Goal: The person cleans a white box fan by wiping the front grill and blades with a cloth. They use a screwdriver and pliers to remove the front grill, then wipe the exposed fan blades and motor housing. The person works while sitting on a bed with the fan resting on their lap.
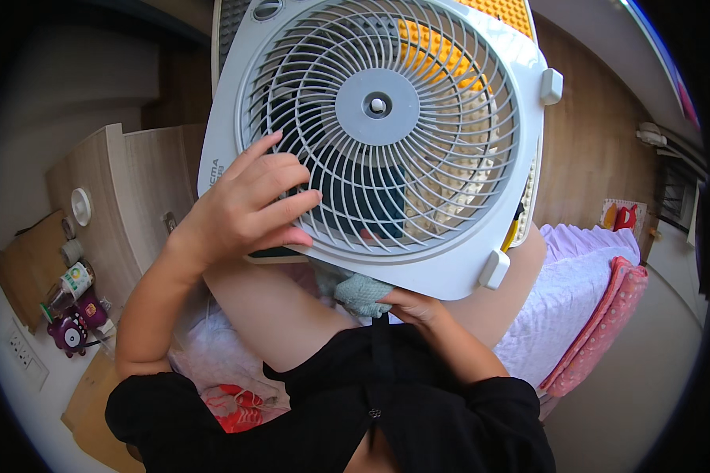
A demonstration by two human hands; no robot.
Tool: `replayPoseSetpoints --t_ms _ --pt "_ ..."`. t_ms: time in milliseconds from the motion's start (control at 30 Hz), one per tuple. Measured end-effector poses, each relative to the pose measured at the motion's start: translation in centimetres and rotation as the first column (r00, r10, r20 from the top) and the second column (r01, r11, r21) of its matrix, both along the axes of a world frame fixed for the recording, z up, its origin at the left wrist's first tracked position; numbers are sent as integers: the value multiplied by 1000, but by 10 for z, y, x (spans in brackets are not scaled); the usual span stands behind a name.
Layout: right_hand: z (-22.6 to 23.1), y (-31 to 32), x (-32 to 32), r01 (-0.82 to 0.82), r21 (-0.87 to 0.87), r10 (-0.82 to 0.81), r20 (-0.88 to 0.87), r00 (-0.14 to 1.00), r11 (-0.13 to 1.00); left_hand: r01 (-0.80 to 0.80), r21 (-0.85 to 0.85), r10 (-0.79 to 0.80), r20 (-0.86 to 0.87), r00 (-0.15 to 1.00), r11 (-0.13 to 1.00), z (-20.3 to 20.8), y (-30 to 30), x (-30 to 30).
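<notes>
A white box fan (442,277) with a grey spiral grille (355,118) tilts in front of me, above my thighs. My left hand (248,203) rests at the left side of the grille, fingers apart, some of them bent, the fingertips on or close to its ribs. Under the fan's near edge, my right hand (416,306) grips a bunched grey-green cloth (360,295); part of that hand is hidden by the fan. A dial (267,9) sits at the fan's far left corner, and two white feet (551,87) stick out on its right side.
Behind the fan lies a board with yellow and grey studded plates (506,13). A wooden cabinet (95,173) stands left, with a bottle (76,277) and a purple toy-like object (69,333) nearby. A pink folded cloth (599,327) lies on the white bedding (556,292) at right.
</notes>
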State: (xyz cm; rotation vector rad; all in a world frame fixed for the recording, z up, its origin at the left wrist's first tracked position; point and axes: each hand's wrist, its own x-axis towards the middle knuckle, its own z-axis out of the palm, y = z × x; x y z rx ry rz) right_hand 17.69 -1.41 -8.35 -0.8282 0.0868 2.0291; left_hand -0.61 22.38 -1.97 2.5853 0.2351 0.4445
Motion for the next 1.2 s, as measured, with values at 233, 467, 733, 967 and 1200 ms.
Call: replayPoseSetpoints --t_ms 233,467,733,967,1200 --pt "-9 -3 3 -68 83 50 206 977 994 245 252 -267 58 962 936 -10 4 2" --pt "6 7 11 -52 100 20 295 955 994 222 270 -290 246 925 937 -12 11 5" --pt "-2 6 11 -51 135 9 291 957 990 280 259 -331 180 926 925 1 12 6" --pt "2 10 9 31 119 -59 233 971 992 107 300 -166 178 970 948 2 6 9" --pt "-1 10 6 2 123 -33 251 967 992 254 336 -322 166 932 907 5 16 6"
